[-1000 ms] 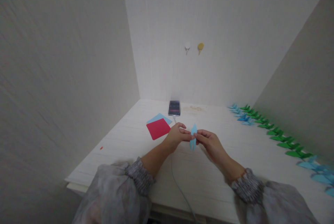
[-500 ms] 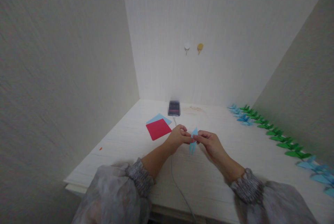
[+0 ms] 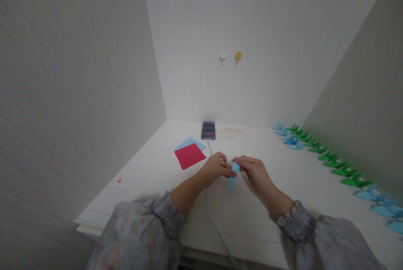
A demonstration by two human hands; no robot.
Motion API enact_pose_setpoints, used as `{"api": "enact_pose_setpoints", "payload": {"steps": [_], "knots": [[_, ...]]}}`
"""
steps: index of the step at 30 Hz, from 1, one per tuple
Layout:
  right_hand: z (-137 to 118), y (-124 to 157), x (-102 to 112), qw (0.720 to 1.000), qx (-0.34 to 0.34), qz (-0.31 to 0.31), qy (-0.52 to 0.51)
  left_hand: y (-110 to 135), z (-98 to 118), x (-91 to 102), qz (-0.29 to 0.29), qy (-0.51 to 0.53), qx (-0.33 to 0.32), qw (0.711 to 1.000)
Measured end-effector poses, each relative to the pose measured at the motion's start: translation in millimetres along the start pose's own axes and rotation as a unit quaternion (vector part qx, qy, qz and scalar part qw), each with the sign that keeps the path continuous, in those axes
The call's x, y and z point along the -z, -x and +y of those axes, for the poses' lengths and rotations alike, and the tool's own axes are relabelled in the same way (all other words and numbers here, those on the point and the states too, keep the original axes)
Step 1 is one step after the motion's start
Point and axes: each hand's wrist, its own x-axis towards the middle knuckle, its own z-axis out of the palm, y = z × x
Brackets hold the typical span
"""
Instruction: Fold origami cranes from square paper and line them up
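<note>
A narrow folded piece of light-blue origami paper (image 3: 234,173) is held over the table between both hands. My left hand (image 3: 217,168) grips its left side at mid-height, fingers closed on it. At its upper end, the fingertips of my right hand (image 3: 253,170) pinch the paper. The lower end hangs free and looks split into two narrow points. Left of my hands, a red paper sheet (image 3: 189,156) lies partly over a light-blue sheet (image 3: 190,140).
Green paper cranes (image 3: 335,163) and blue paper cranes (image 3: 382,207) line the table's right side. A device with a blurred screen (image 3: 208,130) stands at the back; its cable (image 3: 211,221) runs to the front edge. An orange scrap (image 3: 119,181) lies left. Two hooks (image 3: 238,56) are on the wall.
The folded paper's upper tip, which stuck up above my fingers, is now covered by my right fingertips. My right hand has shifted slightly up, and the paper's lower end sits a little lower.
</note>
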Motion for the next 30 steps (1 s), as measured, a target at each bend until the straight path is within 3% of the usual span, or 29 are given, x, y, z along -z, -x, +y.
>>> {"api": "enact_pose_setpoints", "payload": {"steps": [5, 8, 10, 12, 15, 19, 24, 30], "knots": [[-4, -4, 3, 0.997, 0.0, 0.043, -0.059, 2, 0, -1.3, 0.001, -0.008, 0.013, 1.0], [-4, -5, 5, 0.993, -0.018, 0.068, -0.095, 0, -1, 1.4, 0.023, 0.012, -0.017, 1.0], [-2, -4, 3, 0.993, -0.051, 0.035, -0.105, -3, 0, 3.8, 0.075, 0.041, -0.06, 0.995], [0, -2, 0, 0.991, -0.086, -0.035, -0.096, -4, 2, 5.4, 0.113, 0.062, -0.085, 0.988], [0, 2, -5, 0.989, -0.09, -0.116, -0.026, -3, 6, 4.7, 0.132, 0.075, -0.097, 0.984], [2, 2, -5, 0.99, -0.087, -0.111, 0.021, -2, 10, 2.0, 0.133, 0.078, -0.092, 0.984], [8, 0, -2, 0.987, -0.122, -0.1, 0.01, -3, 10, 2.8, 0.163, 0.085, -0.099, 0.978], [6, 0, -2, 0.989, -0.112, -0.099, 0.008, -3, 11, 2.7, 0.162, 0.084, -0.09, 0.979]]}}
